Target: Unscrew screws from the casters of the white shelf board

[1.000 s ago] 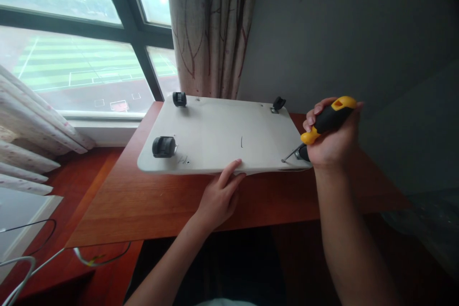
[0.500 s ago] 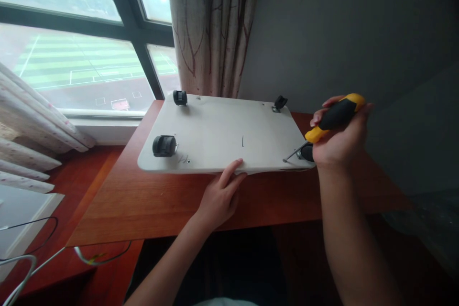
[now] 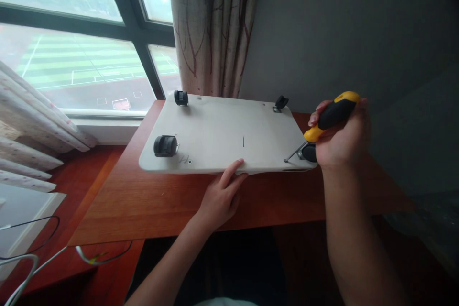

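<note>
Head: four black plastic casters (image 3: 165, 146) on white rectangular board (image 3: 215, 129), right fingers (image 3: 313, 118) gripping yellow-black screwdriver (image 3: 335, 114) at 4 o'clock, left fingers (image 3: 231, 172) open, tightness unclear.

On the white board (image 3: 218, 129) we can make out a faint handwritten mark (image 3: 184, 159) resembling an H, beside a black caster (image 3: 165, 146), and a thin dark stroke (image 3: 244, 141) resembling an L (we can't be sure of either)
</note>
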Available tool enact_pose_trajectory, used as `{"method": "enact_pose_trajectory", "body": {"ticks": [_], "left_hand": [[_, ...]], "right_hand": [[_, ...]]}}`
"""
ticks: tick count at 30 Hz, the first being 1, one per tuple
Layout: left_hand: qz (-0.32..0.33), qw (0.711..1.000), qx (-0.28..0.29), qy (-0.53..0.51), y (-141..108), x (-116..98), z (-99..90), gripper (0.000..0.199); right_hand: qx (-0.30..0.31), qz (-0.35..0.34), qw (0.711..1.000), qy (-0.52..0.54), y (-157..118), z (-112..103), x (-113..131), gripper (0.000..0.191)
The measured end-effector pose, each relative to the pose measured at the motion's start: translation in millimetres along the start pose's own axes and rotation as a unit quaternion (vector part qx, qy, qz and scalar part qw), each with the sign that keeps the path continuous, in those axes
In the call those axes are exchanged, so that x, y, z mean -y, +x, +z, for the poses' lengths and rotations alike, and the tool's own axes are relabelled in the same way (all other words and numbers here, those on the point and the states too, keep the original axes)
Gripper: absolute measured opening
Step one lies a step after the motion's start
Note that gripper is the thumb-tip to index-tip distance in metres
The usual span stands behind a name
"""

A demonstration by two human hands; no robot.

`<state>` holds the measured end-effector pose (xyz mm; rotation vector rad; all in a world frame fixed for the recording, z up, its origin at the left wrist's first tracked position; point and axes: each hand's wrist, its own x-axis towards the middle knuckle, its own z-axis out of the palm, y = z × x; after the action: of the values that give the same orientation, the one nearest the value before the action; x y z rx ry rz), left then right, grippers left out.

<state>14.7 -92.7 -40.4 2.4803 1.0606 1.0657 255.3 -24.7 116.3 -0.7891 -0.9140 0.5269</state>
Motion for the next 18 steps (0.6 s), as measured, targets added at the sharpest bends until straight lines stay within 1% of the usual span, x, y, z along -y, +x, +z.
{"method": "enact_pose_trajectory", "body": {"ticks": [2,3,8,10,12,16,18], "left_hand": [[-0.001,1.0,0.001,-0.001,-0.4,0.0,0.2,0.052],[-0.001,1.0,0.001,-0.001,-0.4,0.0,0.2,0.052],[0.003,1.0,0.001,-0.003,-0.6,0.4,0.4,0.052],[0.002,1.0,0.003,-0.002,-0.9,0.9,0.7,0.052],[0.002,1.0,0.0,-0.001,-1.2,1.2,0.9,0.052],[0.002,1.0,-0.002,-0.004,-1.3,1.2,1.0,0.051],[0.001,1.0,0.0,-0.004,-1.1,1.0,1.1,0.051]], "right_hand": [[-0.001,0.024,1.0,0.013,0.1,0.7,1.5,0.051],[-0.005,0.02,1.0,0.017,-0.4,0.6,1.8,0.051],[-0.001,-0.068,0.998,-0.019,-3.4,-1.9,-1.3,0.034],[0.004,-0.079,0.997,-0.024,-2.6,-3.1,-3.1,0.032],[0.006,-0.073,0.997,-0.02,-0.9,-4.1,-3.9,0.033],[0.011,-0.036,0.999,-0.009,-0.3,-3.4,-0.9,0.043],[0.002,-0.021,1.0,0.002,-2.5,-2.2,1.3,0.044]]}}
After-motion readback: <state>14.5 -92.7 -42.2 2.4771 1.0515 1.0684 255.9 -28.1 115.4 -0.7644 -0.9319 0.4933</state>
